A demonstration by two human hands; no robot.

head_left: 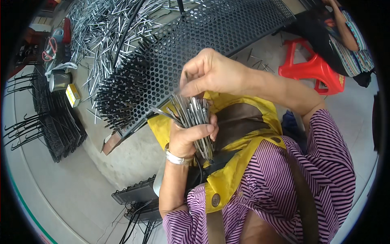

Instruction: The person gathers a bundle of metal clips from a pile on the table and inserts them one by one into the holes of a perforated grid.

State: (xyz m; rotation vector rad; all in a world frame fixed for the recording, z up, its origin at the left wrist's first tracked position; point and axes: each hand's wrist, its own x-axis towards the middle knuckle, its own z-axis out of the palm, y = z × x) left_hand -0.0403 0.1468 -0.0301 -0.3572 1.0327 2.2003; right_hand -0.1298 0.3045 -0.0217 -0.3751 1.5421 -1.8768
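Observation:
A bundle of thin silvery metal rods [194, 112] stands nearly upright in my left hand [183, 140]. The fingers wrap round it, with the thumb across the front. One or two rods stick out sideways to the left. Just above the bundle's top ends is my right hand [213, 73], with thumb and fingers pinched together. A small dark tip shows between those fingers, but what it belongs to is blurred. A yellow apron [260, 110] lies over my lap beneath the bundle.
A black perforated bench [219, 28] runs along the far side, with many black-ended rods [122, 89] crowded at its left. Beyond lies a heap of loose metal rods [105, 28]. Right: a red plastic stool [313, 67] and another person. Left: black hooked racks [61, 126], a metal can [59, 81].

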